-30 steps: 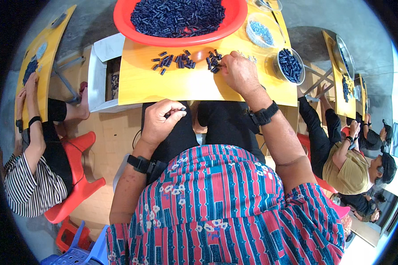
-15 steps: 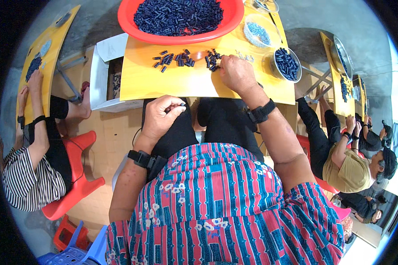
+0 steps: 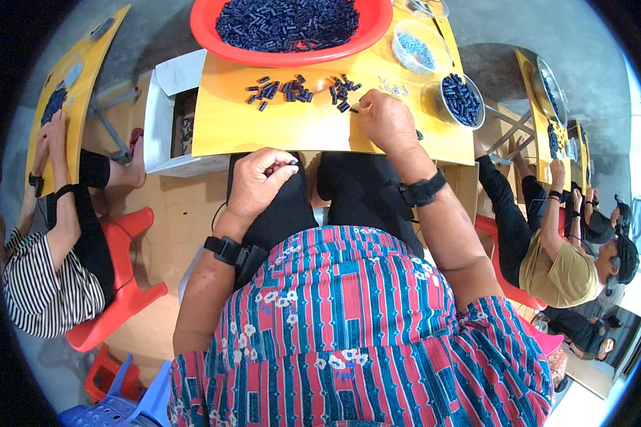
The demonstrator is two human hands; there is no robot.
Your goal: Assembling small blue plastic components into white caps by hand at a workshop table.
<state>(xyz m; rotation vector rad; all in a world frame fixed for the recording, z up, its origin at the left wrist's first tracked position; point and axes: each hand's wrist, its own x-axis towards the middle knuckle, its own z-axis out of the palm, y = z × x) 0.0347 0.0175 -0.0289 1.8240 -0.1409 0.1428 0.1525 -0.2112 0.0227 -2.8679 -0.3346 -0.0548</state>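
My left hand (image 3: 258, 186) is closed just off the table's front edge, above my lap. Between its thumb and fingers a small dark cylindrical piece (image 3: 293, 163) shows one end. My right hand (image 3: 387, 122) rests over the yellow table (image 3: 263, 135) with fingers pinched together. At its fingertips lies a dark piece, though whether it is gripped is hidden. Just left of that hand are loose dark blue cylindrical pieces (image 3: 340, 88), with another loose cluster (image 3: 295, 90) farther left. Small clear pieces (image 3: 393, 87) lie beyond the right hand.
A red basin (image 3: 292, 57) of dark pieces stands at the back. On the right are a clear tub (image 3: 463, 102) of dark pieces and a clear bowl (image 3: 414, 53) of small bluish pieces. A white box (image 3: 165, 107) stands left of the table. People sit at tables on both sides.
My right hand has drawn slightly right and nearer, away from the loose pieces. My left hand stays close to its place, with the fingers a little turned.
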